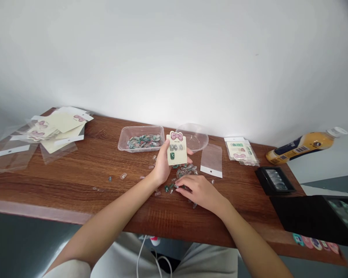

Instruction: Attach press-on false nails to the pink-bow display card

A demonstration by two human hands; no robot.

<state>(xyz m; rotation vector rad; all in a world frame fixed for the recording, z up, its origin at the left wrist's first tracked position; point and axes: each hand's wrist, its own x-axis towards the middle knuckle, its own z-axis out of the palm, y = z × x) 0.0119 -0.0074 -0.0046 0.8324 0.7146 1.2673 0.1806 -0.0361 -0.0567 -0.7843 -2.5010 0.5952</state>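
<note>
our right fingertips (178,186) curl down together on the loose press-on nails (183,172), though the right hand (201,191) covers that spot, so we cannot tell if they have pinched one. our left fingers (190,152) and thumb clamp a bow-topped backing card (176,148) up off the bench (75,185), with the left hand (161,168) behind it. the card carries a few nails, one of them green, and looks only part filled. we judge that we are at the stage of dressing this card, so the next move calls for one clean nail lifted from the spread and brought to the card's free space.

just behind sit a plastic tub of nails (141,150) and a clear round dish (193,137). a clear bag (211,160) lies to the right, near a stack of packed cards (239,151). further left lie more cards and bags (58,131). the print on the card is too small to read, and the black case (316,220) runs out of view at the right edge.
</note>
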